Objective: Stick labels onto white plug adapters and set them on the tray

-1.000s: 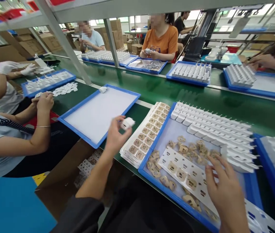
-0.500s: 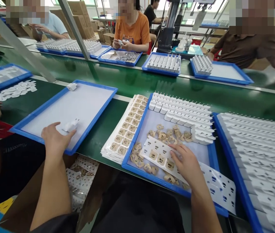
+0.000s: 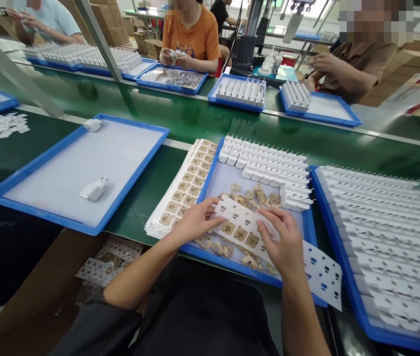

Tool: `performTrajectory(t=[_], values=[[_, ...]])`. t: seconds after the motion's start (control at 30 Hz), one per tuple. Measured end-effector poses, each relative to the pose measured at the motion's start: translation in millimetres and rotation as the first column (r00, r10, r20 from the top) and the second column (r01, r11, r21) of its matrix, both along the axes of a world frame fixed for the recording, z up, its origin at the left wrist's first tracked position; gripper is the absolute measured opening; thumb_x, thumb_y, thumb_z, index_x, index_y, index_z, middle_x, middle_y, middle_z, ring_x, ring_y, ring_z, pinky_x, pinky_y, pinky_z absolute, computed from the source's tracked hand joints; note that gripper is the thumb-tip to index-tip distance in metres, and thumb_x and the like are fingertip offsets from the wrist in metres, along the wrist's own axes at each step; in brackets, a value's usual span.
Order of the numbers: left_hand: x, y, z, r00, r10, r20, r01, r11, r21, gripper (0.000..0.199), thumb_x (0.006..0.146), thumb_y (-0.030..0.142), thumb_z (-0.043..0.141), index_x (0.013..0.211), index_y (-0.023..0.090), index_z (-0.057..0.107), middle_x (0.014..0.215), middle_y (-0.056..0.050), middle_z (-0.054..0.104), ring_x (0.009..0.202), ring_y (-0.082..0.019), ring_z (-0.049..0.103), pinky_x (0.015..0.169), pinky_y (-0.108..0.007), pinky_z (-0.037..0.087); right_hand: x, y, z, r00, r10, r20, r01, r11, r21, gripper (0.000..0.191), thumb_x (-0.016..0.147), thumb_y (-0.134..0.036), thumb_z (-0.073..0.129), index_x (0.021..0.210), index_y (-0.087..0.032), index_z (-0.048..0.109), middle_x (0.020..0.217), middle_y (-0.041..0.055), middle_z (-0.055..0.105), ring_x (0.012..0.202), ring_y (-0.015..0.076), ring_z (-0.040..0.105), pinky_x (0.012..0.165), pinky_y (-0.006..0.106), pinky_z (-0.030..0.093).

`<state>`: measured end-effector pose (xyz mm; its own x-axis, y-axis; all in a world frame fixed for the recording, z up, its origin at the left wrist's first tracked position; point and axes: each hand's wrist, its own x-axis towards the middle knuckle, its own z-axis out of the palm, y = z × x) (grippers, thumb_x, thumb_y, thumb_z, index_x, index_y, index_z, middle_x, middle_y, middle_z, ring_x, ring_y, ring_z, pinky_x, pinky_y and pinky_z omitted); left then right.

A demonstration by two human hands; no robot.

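Hands at 1 o'clock from the person, 12 being straight ahead: the left hand (image 3: 197,217) is half curled, thumb and fingers meeting the near-left end of a label sheet (image 3: 237,211); the right hand (image 3: 282,242) is loosely bent over the sheet's middle, thumb and forefinger slightly apart. Whether either grips the sheet cannot be told. Three tan labels (image 3: 240,233) lie between the hands; the sheet's other end overhangs the blue-rimmed tray (image 3: 228,178) toward 2 o'clock. At 10 o'clock, below bench level, a brown carton (image 3: 28,291) contains perforated sheets (image 3: 99,272). Beyond the label sheet, the tray bears loose tan pieces (image 3: 260,195) and, farther in, rows of white plug adapters (image 3: 265,165). Just left of it, at 12 o'clock, stands a stack of label sheets (image 3: 183,185) on the green bench (image 3: 139,198). A second tray (image 3: 121,158), at 11 o'clock, carries two adapters, one near (image 3: 93,190), one at the far-left corner (image 3: 92,124). A third, filled tray (image 3: 380,332) lies at 2 o'clock. Farthest, at 12 o'clock, a co-worker in orange (image 3: 191,37) holds a white piece (image 3: 173,53).
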<state>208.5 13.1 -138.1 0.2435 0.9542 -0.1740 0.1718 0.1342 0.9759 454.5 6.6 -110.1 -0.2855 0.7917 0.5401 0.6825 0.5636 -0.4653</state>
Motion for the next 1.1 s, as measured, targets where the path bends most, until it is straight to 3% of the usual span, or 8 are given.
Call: performTrajectory(t=[0.1, 0.2, 0.6, 0.67, 0.77, 0.9, 1.0, 1.1], values=[[4.5, -3.7, -1.9, 0.992, -0.016, 0.122, 0.022, 0.999, -0.049, 0.046, 0.081, 0.041, 0.073, 0.117, 0.020, 0.054, 0.102, -0.008, 0.074, 0.093, -0.025, 0.073, 0.083, -0.036, 0.057, -16.1, -7.0, -1.6, 0.998, 0.046, 0.049, -0.052, 0.991, 0.125, 0.026, 0.091, -0.015, 0.065, 0.115, -0.024, 0.069, 0.111, 0.0104, 0.065, 0.104, 0.0281, 0.060, 0.092, 0.048, 0.048], [9.9, -8.1, 1.6, 0.980, -0.024, 0.196, 0.042, 0.995, -0.087, 0.051, 0.080, 0.042, 0.075, 0.119, 0.019, 0.052, 0.098, -0.008, 0.074, 0.090, -0.023, 0.072, 0.078, -0.032, 0.056, -29.4, -11.4, -3.5, 0.988, 0.147, 0.052, -0.152, 0.983, 0.103, 0.023, 0.090, -0.014, 0.067, 0.111, -0.023, 0.069, 0.104, 0.0089, 0.068, 0.098, 0.0259, 0.060, 0.086, 0.044, 0.050], [14.7, -6.6, 14.1, 0.942, 0.030, 0.333, 0.054, 0.970, -0.238, 0.065, 0.071, 0.045, 0.081, 0.119, 0.019, 0.047, 0.082, -0.001, 0.070, 0.067, -0.015, 0.066, 0.060, -0.023, 0.048, -27.6, -18.2, -1.8, 0.966, 0.253, -0.055, -0.255, 0.966, -0.038, 0.012, 0.093, -0.016, 0.059, 0.094, -0.024, 0.068, 0.097, 0.0063, 0.071, 0.092, 0.0231, 0.063, 0.083, 0.041, 0.050], [9.3, -4.8, 12.3, 0.975, 0.014, 0.220, 0.028, 0.982, -0.186, 0.062, 0.076, 0.044, 0.076, 0.124, 0.020, 0.047, 0.088, -0.004, 0.071, 0.074, -0.019, 0.069, 0.064, -0.027, 0.051, -20.6, -20.6, -1.2, 0.951, 0.278, -0.135, -0.291, 0.952, -0.092, 0.010, 0.093, -0.016, 0.060, 0.094, -0.024, 0.066, 0.096, 0.0061, 0.069, 0.093, 0.0231, 0.063, 0.083, 0.040, 0.050], [0.3, -3.3, 13.1, 0.983, 0.013, -0.186, -0.016, 1.000, -0.013, 0.058, 0.085, 0.042, 0.066, 0.135, 0.020, 0.045, 0.097, -0.008, 0.070, 0.089, -0.026, 0.070, 0.077, -0.038, 0.055, -7.7, -22.5, -3.9, 0.938, 0.167, -0.303, -0.228, 0.957, -0.181, 0.006, 0.094, -0.019, 0.059, 0.094, -0.024, 0.063, 0.094, 0.0055, 0.066, 0.094, 0.0229, 0.063, 0.083, 0.038, 0.051], [-3.1, 5.6, 26.5, 0.759, 0.165, -0.630, 0.076, 0.938, 0.338, 0.057, 0.088, 0.039, 0.063, 0.138, 0.016, 0.046, 0.124, -0.016, 0.061, 0.119, -0.035, 0.056, 0.100, -0.050, 0.046, 1.1, -21.7, -12.5, 0.939, -0.086, -0.332, -0.011, 0.960, -0.280, 0.006, 0.096, -0.026, 0.056, 0.094, -0.023, 0.062, 0.090, 0.0047, 0.066, 0.088, 0.0214, 0.065, 0.079, 0.035, 0.051], [6.8, 33.8, 41.4, 0.654, 0.197, -0.731, 0.239, 0.863, 0.446, 0.049, 0.092, 0.039, 0.058, 0.135, 0.017, 0.051, 0.130, -0.015, 0.058, 0.125, -0.035, 0.051, 0.104, -0.049, 0.043, -0.2, -21.7, -16.8, 0.948, -0.130, -0.290, 0.040, 0.953, -0.299, 0.009, 0.096, -0.029, 0.057, 0.094, -0.022, 0.063, 0.088, 0.0041, 0.068, 0.081, 0.0198, 0.065, 0.075, 0.034, 0.052], [28.6, 81.6, 50.9, 0.599, 0.189, -0.778, 0.362, 0.803, 0.474, 0.046, 0.092, 0.033, 0.057, 0.134, 0.016, 0.050, 0.128, -0.014, 0.060, 0.123, -0.033, 0.052, 0.104, -0.046, 0.042, -1.9, -23.7, -17.9, 0.956, -0.089, -0.281, 0.006, 0.959, -0.284, 0.008, 0.095, -0.028, 0.059, 0.094, -0.022, 0.064, 0.087, 0.0038, 0.069, 0.079, 0.0189, 0.065, 0.074, 0.033, 0.053]])
